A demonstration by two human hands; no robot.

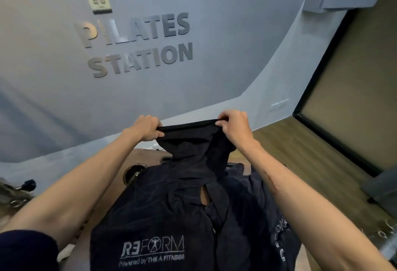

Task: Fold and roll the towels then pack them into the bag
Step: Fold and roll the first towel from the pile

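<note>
A dark navy towel [193, 146] hangs in the air in front of me, stretched by its top edge between my two hands. My left hand [147, 128] pinches the left corner and my right hand [233, 123] pinches the right corner. The towel's lower part drapes down onto a pile of more dark navy towels [154, 223] lying on a wooden surface. The top towel of the pile shows a white REFORM logo. No bag is in view.
The wooden surface [146, 157] under the pile has a round metal fitting [134, 172] at its left. A blue-grey wall [214, 77] with raised lettering rises behind it. Wood flooring [300, 152] and a dark-framed panel lie to the right.
</note>
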